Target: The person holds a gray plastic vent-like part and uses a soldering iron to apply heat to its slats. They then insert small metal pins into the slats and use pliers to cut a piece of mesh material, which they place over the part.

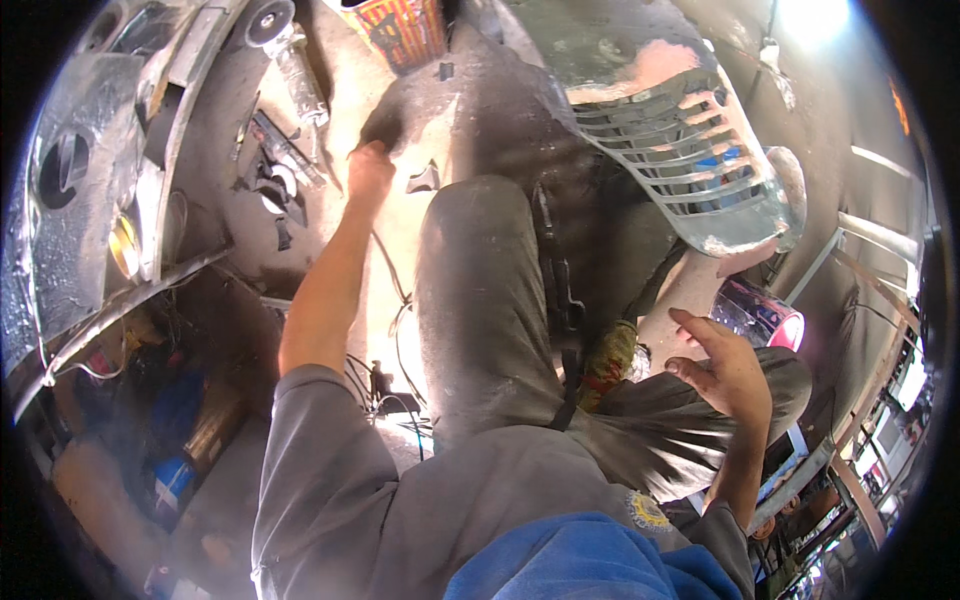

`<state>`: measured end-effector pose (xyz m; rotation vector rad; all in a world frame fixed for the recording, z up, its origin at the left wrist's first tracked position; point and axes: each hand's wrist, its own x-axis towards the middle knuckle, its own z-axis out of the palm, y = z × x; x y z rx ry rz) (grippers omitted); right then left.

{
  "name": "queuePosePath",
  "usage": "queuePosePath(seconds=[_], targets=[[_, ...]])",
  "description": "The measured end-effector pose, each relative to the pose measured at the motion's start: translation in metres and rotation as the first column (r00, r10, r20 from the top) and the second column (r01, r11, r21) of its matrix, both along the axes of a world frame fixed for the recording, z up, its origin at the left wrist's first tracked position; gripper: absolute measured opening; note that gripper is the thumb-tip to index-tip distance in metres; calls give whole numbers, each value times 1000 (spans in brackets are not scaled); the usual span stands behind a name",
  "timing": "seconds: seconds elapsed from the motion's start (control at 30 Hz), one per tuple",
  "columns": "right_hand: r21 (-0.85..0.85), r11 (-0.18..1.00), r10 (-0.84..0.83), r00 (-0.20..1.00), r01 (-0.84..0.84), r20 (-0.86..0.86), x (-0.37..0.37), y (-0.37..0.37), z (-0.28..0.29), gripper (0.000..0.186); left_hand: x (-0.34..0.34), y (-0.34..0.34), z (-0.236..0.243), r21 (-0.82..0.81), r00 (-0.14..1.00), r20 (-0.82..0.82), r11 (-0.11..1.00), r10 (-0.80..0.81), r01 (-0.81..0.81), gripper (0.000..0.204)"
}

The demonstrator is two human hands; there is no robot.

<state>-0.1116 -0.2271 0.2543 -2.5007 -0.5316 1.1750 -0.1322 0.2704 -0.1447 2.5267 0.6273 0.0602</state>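
My left hand (372, 172) reaches forward to the floor, its fingers curled closed. Whatever they hold, if anything, cannot be made out. Close beside it lie several dark plastic scraps (285, 195) and a long dark tool-like piece (284, 146). A small dark cut-out piece (423, 178) rests on the floor to its right. Further forward on the left is an angle grinder (295, 72) with a round disc. Over my bent right leg, my right hand (728, 368) hangs open, thumb and fingers apart, holding nothing. Beyond it sits a grey slatted grille panel (670, 150) with pinkish filler patches.
A striped red and yellow bucket (400, 38) stands ahead. A dark can with a pink end (760, 315) lies beyond my right knee. Cables (398, 330) run along the floor by my left leg. A large dark panel with a round hole (100, 110) occupies the left side.
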Motion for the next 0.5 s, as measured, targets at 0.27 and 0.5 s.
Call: queuePosePath(seconds=[0.27, 0.5], targets=[[-62, 997, -41, 999, 40, -17, 2, -2, -24, 61, -4, 14, -39, 95, 994, -105, 995, -24, 34, 12], [-136, 990, -55, 996, 45, -71, 2, 6, -27, 64, -38, 22, 40, -557, 936, 165, 813, 310, -171, 19]])
